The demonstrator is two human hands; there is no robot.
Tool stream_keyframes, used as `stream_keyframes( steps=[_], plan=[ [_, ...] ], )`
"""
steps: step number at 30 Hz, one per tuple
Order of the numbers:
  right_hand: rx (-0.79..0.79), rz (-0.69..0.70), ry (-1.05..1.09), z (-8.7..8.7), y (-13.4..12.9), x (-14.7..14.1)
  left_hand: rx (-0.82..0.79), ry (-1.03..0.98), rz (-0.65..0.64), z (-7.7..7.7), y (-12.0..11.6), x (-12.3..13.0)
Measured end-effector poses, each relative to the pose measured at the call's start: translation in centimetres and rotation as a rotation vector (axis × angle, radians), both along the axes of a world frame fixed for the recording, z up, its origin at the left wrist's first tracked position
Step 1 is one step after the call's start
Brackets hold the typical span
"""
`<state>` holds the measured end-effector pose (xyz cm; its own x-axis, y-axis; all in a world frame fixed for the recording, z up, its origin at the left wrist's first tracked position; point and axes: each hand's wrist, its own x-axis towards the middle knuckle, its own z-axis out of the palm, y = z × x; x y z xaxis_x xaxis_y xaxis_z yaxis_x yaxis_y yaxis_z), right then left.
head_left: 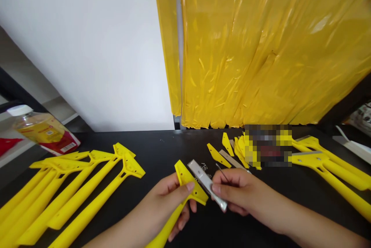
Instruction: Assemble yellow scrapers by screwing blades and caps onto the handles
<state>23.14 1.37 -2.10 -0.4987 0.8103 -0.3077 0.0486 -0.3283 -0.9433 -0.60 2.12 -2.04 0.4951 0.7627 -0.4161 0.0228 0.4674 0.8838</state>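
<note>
My left hand grips a yellow plastic scraper handle near its wide head, thumb on the head's face. Just right of it, my right hand pinches a flat silver blade packet, tilted and close to the handle's head. A thin dark rod sticks up from the fingers of my right hand. Beyond that hand, small yellow plates and a grey metal blade lie on the black table.
Several yellow handles lie fanned out at the left, with a capped drink bottle behind them. More handles, with blades, lie at the right. Yellow plastic film and a white panel stand behind the table.
</note>
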Motion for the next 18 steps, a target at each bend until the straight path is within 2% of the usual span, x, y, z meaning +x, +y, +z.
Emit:
stream_keyframes(
  steps=[3,7,11,18],
  plan=[
    [0.161,-0.099,-0.046,-0.1,0.1,0.0,0.003,-0.026,-0.067,0.1,0.0,-0.1],
    [0.312,-0.100,-0.157,-0.2,-0.2,-0.2,-0.001,-0.041,-0.059,-0.4,-0.1,0.0],
    [0.356,-0.082,-0.267,-0.4,-0.8,-0.7,-0.021,-0.045,-0.063,-0.9,-0.5,0.3],
    [0.324,-0.068,-0.305,0.4,-1.5,-1.4,-0.027,-0.005,-0.040,-0.1,-1.6,1.0]
  ],
)
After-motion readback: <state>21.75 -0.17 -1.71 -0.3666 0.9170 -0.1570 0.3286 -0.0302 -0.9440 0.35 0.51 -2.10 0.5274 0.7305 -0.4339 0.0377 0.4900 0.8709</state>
